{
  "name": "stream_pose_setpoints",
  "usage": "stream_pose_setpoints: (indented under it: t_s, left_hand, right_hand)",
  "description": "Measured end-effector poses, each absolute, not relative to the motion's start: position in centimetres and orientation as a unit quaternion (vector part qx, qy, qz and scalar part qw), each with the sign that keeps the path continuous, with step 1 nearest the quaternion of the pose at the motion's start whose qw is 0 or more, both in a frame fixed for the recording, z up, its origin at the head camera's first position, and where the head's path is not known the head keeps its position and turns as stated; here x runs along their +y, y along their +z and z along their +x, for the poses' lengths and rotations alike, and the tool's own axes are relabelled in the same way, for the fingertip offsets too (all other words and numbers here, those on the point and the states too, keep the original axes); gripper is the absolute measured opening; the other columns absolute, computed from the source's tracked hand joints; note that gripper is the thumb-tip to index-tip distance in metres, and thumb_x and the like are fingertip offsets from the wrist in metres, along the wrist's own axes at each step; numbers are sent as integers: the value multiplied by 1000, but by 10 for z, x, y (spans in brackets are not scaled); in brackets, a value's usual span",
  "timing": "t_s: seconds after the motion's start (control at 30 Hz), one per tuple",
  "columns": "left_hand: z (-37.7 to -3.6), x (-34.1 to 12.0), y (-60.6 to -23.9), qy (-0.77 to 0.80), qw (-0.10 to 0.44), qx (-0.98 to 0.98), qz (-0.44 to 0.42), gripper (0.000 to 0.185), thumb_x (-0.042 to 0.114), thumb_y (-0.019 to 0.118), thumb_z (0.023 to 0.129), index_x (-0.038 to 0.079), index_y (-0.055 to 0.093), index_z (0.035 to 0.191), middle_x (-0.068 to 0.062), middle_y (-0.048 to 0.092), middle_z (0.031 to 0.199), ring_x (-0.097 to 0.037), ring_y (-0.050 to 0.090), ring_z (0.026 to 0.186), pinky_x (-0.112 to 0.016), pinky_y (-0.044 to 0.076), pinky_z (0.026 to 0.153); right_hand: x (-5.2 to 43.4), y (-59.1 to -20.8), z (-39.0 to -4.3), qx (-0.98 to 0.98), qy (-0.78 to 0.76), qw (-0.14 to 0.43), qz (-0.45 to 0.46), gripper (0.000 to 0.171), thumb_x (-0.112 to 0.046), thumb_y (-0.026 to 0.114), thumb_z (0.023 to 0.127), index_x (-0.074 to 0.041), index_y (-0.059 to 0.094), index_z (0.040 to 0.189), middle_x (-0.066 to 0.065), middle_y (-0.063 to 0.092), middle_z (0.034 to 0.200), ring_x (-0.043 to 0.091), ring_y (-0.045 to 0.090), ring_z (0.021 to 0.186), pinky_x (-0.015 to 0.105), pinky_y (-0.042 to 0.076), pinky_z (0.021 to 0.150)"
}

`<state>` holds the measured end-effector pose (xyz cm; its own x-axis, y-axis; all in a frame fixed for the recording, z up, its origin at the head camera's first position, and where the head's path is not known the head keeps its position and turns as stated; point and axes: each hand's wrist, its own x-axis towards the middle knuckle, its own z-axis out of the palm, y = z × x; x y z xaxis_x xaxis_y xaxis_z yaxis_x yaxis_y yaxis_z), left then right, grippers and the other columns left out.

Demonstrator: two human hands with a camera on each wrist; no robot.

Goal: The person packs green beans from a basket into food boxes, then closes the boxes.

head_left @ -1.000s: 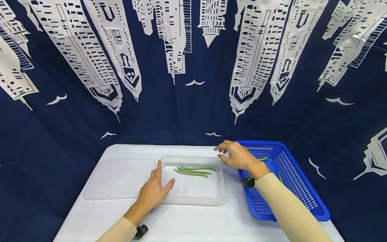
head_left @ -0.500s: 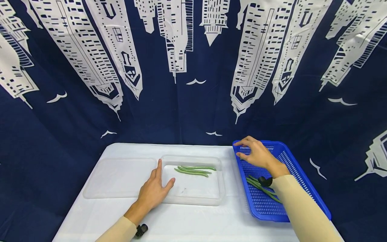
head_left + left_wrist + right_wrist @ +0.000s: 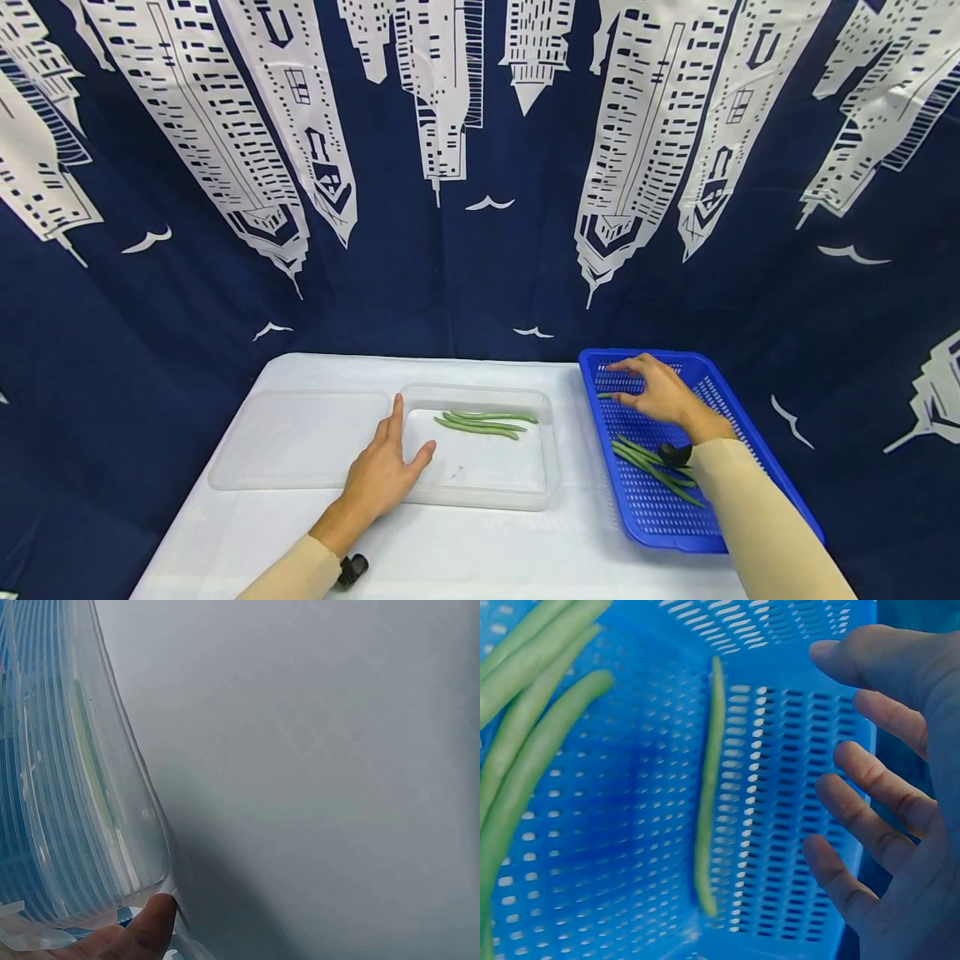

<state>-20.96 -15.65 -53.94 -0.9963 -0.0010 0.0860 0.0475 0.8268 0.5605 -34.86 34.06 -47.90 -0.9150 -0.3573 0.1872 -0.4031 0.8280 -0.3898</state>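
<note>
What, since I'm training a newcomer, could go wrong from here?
The right hand could miss the lone bean or scrape the wall of the blue basket, since that bean lies along it. The other beans in the basket lie bunched, so a grab there might lift several. The left hand is at the side of the clear container, so a nudge could shift it.

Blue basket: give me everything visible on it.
The blue basket is rectangular with rounded corners, looks like plastic, and has a solid rim, slotted walls and a floor pierced with small holes. It sits upright on the white tabletop, right of the clear container and apart from it. Green beans lie bunched on its floor; a lone bean lies along the foot of one wall. The empty right hand is over its far end; contact is unclear. The sleeve hides part of it.
</note>
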Motion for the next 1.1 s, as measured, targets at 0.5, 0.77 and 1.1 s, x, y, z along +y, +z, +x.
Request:
stream_pose_setpoints:
  t_s: [0.5, 0.77, 1.1]
  left_hand:
    - [-212, -158, -544, -292, 55, -955, -15, 104, 63, 65, 114, 10, 16, 188, -26, 59, 168, -47, 76, 135, -63, 66, 98]
    - [-213, -158, -544, -292, 49, -955, -15, 105, 63, 66, 113, 10, 16, 188, -27, 59, 169, -49, 75, 137, -65, 66, 98]
    - [-215, -158, -544, -293, 46, -955, -11, 107, 64, 65, 113, 11, 13, 189, -26, 57, 171, -49, 74, 141, -65, 65, 101]
  right_hand:
    - [355, -505, -352, -960, 202, 14, 191, 55, -25, 98, 94, -4, 80, 141, 30, 78, 143, 58, 66, 141, 77, 49, 122]
    - [356, -512, -348, -962, 200, -11, 187, 53, -22, 99, 92, -5, 81, 138, 30, 76, 137, 58, 69, 134, 78, 52, 117]
    - [359, -514, -350, -963, 192, -5, 192, 45, -15, 99, 90, -5, 83, 132, 19, 76, 117, 42, 74, 112, 70, 58, 106]
